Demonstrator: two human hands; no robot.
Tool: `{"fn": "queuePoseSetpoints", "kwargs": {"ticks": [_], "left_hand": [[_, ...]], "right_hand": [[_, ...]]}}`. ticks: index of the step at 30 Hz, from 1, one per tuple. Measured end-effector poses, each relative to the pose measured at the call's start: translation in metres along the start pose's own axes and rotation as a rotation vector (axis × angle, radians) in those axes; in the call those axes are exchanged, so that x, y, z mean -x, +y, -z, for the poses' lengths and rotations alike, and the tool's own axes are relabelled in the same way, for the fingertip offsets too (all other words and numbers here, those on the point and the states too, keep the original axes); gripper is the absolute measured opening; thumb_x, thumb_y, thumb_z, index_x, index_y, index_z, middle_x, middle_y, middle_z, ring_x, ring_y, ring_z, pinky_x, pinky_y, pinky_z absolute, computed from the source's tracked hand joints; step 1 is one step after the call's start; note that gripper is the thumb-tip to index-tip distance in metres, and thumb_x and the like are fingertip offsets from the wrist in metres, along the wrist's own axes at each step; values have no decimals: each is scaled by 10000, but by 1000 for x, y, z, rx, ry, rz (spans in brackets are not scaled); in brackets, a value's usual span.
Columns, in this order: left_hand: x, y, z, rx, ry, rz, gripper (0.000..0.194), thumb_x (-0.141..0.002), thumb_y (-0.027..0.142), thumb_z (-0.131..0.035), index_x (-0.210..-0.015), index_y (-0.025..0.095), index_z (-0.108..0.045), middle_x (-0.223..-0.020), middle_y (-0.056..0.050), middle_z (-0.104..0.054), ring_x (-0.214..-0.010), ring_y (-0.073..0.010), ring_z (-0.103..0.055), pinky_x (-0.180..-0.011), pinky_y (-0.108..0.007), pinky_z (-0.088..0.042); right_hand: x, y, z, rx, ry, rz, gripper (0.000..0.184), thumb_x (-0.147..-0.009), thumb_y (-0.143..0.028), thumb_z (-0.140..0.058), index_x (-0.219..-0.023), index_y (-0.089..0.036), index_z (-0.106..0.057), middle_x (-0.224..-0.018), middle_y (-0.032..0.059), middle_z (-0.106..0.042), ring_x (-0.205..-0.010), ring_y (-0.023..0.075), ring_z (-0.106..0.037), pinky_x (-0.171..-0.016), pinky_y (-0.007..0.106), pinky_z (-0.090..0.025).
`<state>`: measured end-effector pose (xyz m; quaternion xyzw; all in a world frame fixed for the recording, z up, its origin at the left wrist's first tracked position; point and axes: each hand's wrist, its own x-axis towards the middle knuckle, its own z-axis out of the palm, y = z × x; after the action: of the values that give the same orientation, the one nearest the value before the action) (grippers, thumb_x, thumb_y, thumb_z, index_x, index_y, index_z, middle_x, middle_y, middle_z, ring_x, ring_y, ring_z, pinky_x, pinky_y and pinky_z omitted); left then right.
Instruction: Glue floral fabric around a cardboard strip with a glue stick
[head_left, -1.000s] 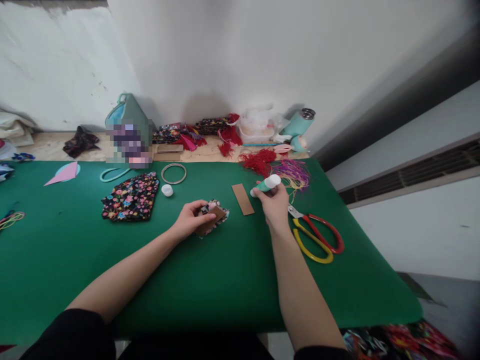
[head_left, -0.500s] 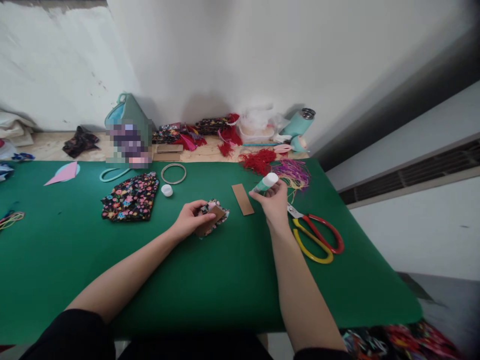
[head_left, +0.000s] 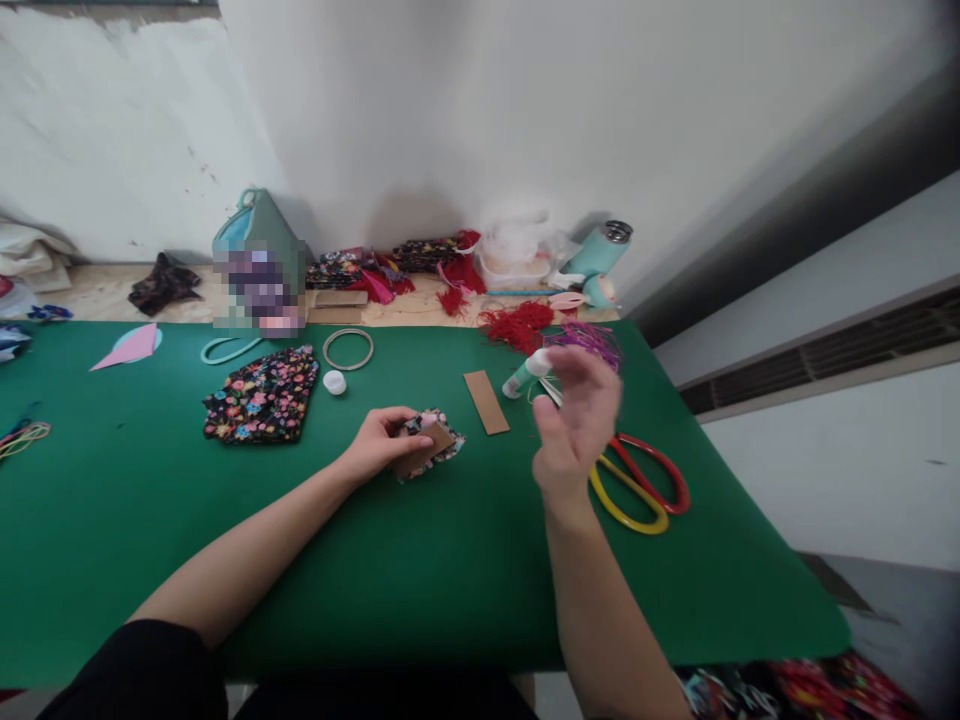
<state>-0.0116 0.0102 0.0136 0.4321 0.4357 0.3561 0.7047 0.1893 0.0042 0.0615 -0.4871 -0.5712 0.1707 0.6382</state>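
Note:
My left hand [head_left: 382, 442] rests on the green table mat [head_left: 225, 520], its fingers pinching a small floral fabric piece with a brown card [head_left: 431, 444] on top. Raised above the mat and blurred by motion, my right hand [head_left: 574, 425] has its fingers spread and holds nothing. A green glue stick with a white end [head_left: 523, 374] lies on the mat just beyond those fingers. Left of the glue stick lies a brown card strip [head_left: 486, 401].
Red and yellow scissors [head_left: 637, 480] lie right of my right hand. A larger floral fabric piece [head_left: 262, 395], a white cap [head_left: 334, 381] and a ring [head_left: 348, 348] sit to the left. Red and purple threads [head_left: 551, 330], a teal bottle [head_left: 600, 250] and a teal bag [head_left: 255, 260] line the back.
My right hand let go of the glue stick, which now lies on the mat, and lifted back towards me with fingers spread. The left hand stayed on the fabric piece.

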Motion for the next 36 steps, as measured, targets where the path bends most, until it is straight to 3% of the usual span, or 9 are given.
{"fn": "queuePoseSetpoints", "kwargs": {"ticks": [2, 4, 6, 8, 13, 19, 28, 31, 36], "left_hand": [[0, 0, 0, 9, 2, -8, 342, -521, 303, -819, -750, 146, -620, -659, 2, -660, -534, -138, -605, -502, -242, -481], [-1, 0, 1, 17, 11, -38, 359, -503, 276, -829, -761, 148, -616, -681, 5, -668, -557, -125, -605, -525, -225, -474], [-2, 1, 1, 26, 18, -60, 381, -487, 252, -837, -776, 146, -612, -694, 6, -674, -580, -113, -606, -551, -208, -464], [-2, 1, 0, 40, 13, -64, 397, -480, 239, -841, -780, 145, -598, -699, 6, -678, -595, -108, -608, -567, -200, -458], [-2, 2, -1, 63, -4, -49, 422, -479, 240, -844, -780, 151, -563, -704, 10, -675, -608, -113, -613, -587, -209, -462], [-2, 0, 0, 46, -5, -63, 419, -482, 245, -844, -773, 150, -557, -703, 10, -672, -598, -105, -606, -579, -199, -453], [-3, -4, 2, -23, -1, -96, 414, -504, 306, -835, -779, 153, -567, -729, 1, -661, -625, -122, -602, -592, -223, -460], [0, -5, 2, -144, 70, -222, 354, -570, 347, -798, -772, 161, -574, -712, 9, -633, -617, -123, -580, -593, -235, -454], [7, -2, -2, -513, 320, -616, 124, -739, 256, -655, -773, 186, -559, -802, -17, -588, -750, -146, -562, -717, -272, -458]], "right_hand": [[7, -7, -11, -194, -232, -262, 358, -809, -384, -534, -1137, -254, -471, -1031, 76, -601, -1018, 228, -584, -924, 455, -428], [13, -4, -23, -337, -377, -540, 345, -755, -387, -601, -1052, -246, -499, -945, 53, -631, -894, 199, -617, -818, 391, -482], [18, 3, -32, -392, -457, -762, 348, -710, -371, -646, -1007, -232, -528, -899, 38, -640, -807, 171, -621, -748, 340, -488], [20, 6, -38, -426, -478, -863, 341, -676, -346, -676, -970, -219, -559, -843, 19, -641, -748, 149, -612, -706, 300, -474], [22, 3, -39, -474, -428, -873, 301, -636, -310, -711, -899, -209, -604, -693, -29, -618, -639, 119, -577, -639, 262, -433], [22, 4, -39, -447, -379, -856, 259, -621, -278, -724, -845, -204, -618, -677, -29, -630, -645, 124, -584, -672, 279, -439], [20, 3, -34, -452, -464, -866, 283, -652, -324, -719, -889, -211, -615, -750, -5, -652, -719, 146, -619, -735, 310, -468], [22, 10, -35, -414, -463, -797, 326, -656, -353, -715, -926, -216, -596, -815, 19, -659, -804, 167, -622, -801, 344, -469], [23, 26, -39, -324, -219, -695, 418, -616, -444, -722, -930, -232, -544, -905, 32, -630, -847, 168, -607, -821, 359, -487]]}}
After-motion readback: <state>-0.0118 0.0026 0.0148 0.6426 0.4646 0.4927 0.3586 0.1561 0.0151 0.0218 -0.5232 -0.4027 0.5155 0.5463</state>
